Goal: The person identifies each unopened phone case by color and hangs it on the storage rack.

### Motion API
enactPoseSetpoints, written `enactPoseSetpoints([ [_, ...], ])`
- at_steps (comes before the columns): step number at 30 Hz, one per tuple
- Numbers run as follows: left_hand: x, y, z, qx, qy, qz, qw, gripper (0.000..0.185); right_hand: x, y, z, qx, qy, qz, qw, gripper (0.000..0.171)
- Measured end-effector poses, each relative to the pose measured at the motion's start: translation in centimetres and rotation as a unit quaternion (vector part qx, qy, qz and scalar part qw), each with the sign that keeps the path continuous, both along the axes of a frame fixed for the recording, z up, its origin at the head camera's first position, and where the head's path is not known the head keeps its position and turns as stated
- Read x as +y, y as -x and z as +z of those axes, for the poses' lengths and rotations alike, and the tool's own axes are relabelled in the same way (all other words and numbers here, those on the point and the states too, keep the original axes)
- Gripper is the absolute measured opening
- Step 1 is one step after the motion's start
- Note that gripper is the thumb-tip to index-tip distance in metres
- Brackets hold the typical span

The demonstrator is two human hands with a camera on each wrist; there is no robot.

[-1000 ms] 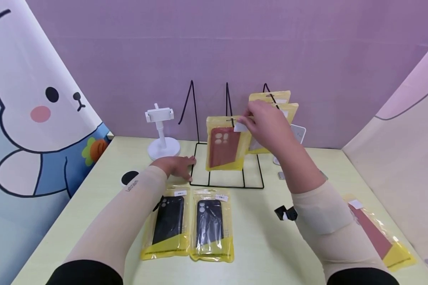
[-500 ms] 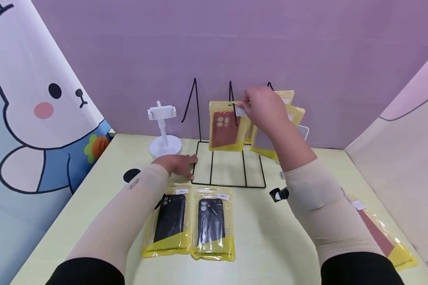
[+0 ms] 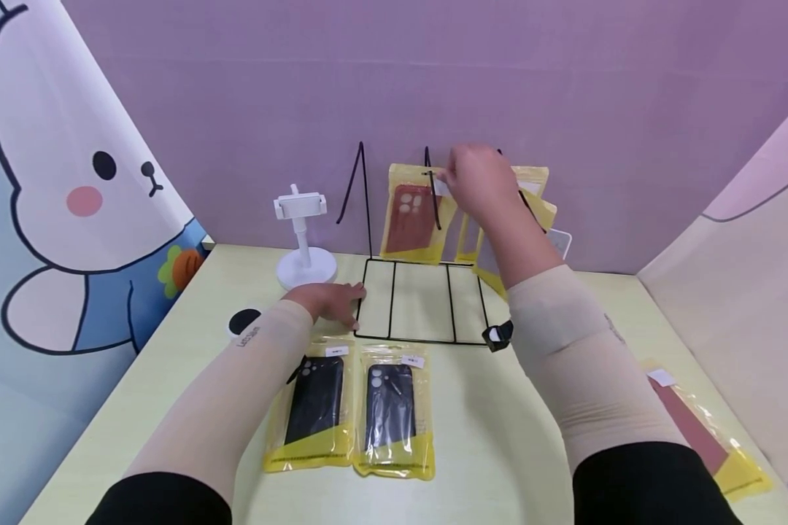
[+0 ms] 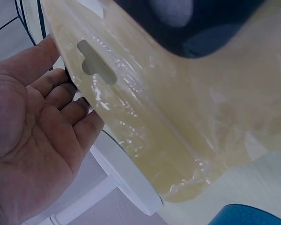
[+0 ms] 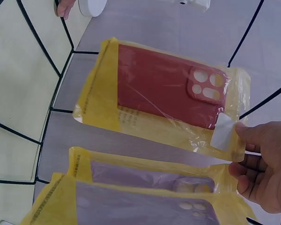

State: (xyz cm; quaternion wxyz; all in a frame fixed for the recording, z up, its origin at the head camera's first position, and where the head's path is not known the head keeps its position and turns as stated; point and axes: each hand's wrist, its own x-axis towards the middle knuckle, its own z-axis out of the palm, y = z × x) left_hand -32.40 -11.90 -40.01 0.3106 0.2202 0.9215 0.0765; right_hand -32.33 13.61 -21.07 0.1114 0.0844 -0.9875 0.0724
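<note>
The right hand (image 3: 479,182) was raised at the far side of the table (image 3: 499,437), its thumb and fingers (image 5: 253,164) pinched together on the top corner of the red case pack (image 3: 412,215) beside its white label. That pack hung at the middle hook of the black wire rack (image 3: 427,321), its top edge level with the hook's tip; whether the hole was already on the hook could not be told. Just right of it, two purple case packs (image 5: 145,197) hung overlapping on the right hook, partly hidden by the right arm in the head view.

The left hand (image 3: 331,300) lay on the table at the rack's near left corner, fingers straight and close together, gripping nothing; the wrist view showed its fingertips (image 4: 70,93) touching the top edge of a black case pack (image 3: 311,415). A second black case pack (image 3: 394,419) lay flat just right of the first, near the person.

A white phone stand (image 3: 302,248) stood left of the rack, a small black disc (image 3: 243,321) nearer on the left. Another red pack (image 3: 702,430) lay flat at the near right edge.
</note>
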Motion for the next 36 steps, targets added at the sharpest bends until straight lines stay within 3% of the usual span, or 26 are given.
enactPoseSetpoints([
  [12, 0.2, -0.1, -0.2, -0.004, -0.004, 0.001, 1.0, 0.086, 0.0, 1.0, -0.1, -0.009, 0.019, -0.035, 0.999, 0.033],
  [17, 0.2, 0.1, -0.4, -0.008, -0.009, -0.002, 0.9999, 0.086, 0.3, 0.7, -0.2, -0.014, 0.049, -0.035, 0.998, 0.045],
  [24, 0.2, -0.1, -0.3, -0.004, -0.008, -0.004, 1.0, 0.085, 0.5, -0.6, -0.8, 0.018, 0.084, -0.022, 0.996, 0.064],
  [30, 0.1, -0.3, -0.2, -0.006, -0.011, 0.001, 0.9999, 0.085, 0.4, -2.5, -1.4, 0.039, 0.096, -0.001, 0.995, 0.061],
  [36, -0.1, 0.0, -0.4, 0.001, -0.013, -0.006, 0.9999, 0.086, 0.7, -4.7, -2.5, 0.032, 0.108, 0.027, 0.993, 0.062],
])
